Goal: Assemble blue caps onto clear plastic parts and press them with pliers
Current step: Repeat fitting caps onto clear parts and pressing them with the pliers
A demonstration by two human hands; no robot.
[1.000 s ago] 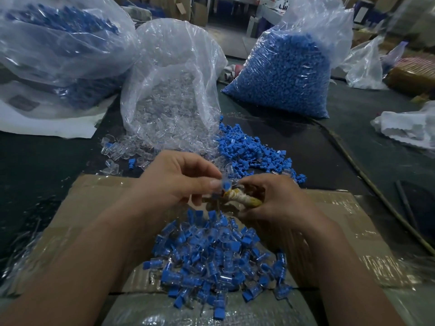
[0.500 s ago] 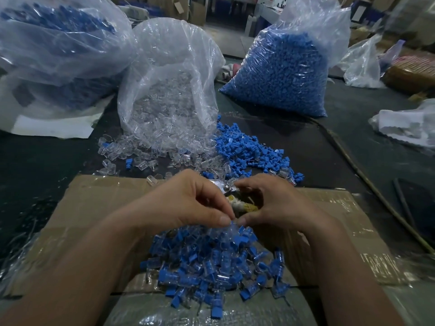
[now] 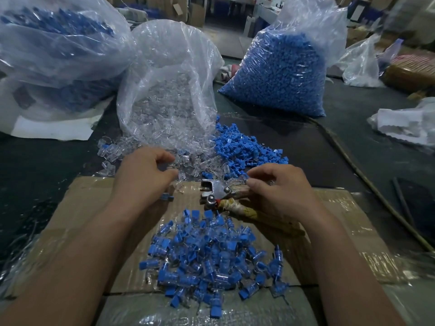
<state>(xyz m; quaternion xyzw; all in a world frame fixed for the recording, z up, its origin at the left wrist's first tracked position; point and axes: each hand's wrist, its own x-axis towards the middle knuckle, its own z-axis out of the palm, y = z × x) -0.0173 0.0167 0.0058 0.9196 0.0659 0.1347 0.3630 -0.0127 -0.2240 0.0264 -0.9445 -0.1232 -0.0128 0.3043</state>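
Holding pliers (image 3: 217, 196), right hand (image 3: 282, 196) sits beside left hand (image 3: 141, 180) over clear parts (image 3: 188, 161)

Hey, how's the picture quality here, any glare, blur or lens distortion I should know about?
Head view: glare streaks the plastic bags and the taped cardboard; wide-angle bending stretches the forearms toward the corners; the bottom edge is smeared soft; the pliers and the assembled pile look fairly sharp; the light is dim and even, with faint shadows.

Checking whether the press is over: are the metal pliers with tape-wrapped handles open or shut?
Open: the metal pliers with tape-wrapped handles show a gap between their jaws.
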